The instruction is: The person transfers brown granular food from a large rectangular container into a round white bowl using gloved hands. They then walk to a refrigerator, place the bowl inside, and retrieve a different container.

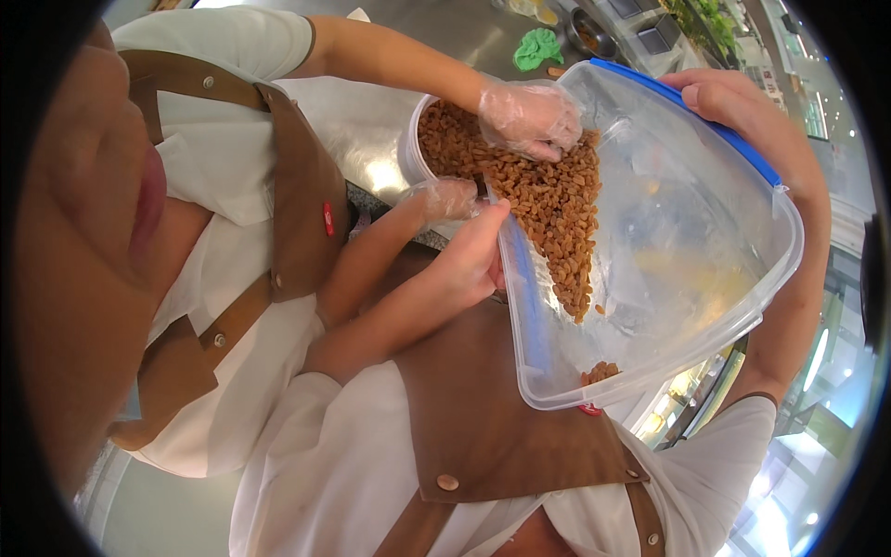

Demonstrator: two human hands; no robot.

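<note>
I hold a clear plastic container (682,230) with blue locking flaps, tilted toward a round white tub (412,157). Golden-brown raisins (564,216) lie heaped along the container's tub side, and more fill the tub. My left hand (477,254) grips the container's left edge by one blue flap. On the opposite edge, my right hand (731,97) holds the wall by the other blue flap (696,115). A co-worker's gloved hand (532,120) rests on the raisins where container and tub meet. Their other gloved hand (449,198) is beside my left hand, its fingers partly hidden.
The co-worker in a brown apron (303,202) stands close on my left. Behind the tub runs a metal worktop (445,35) with a green cloth (537,50) and a metal bowl (590,33). A small raisin clump (600,373) sits in the container's near corner.
</note>
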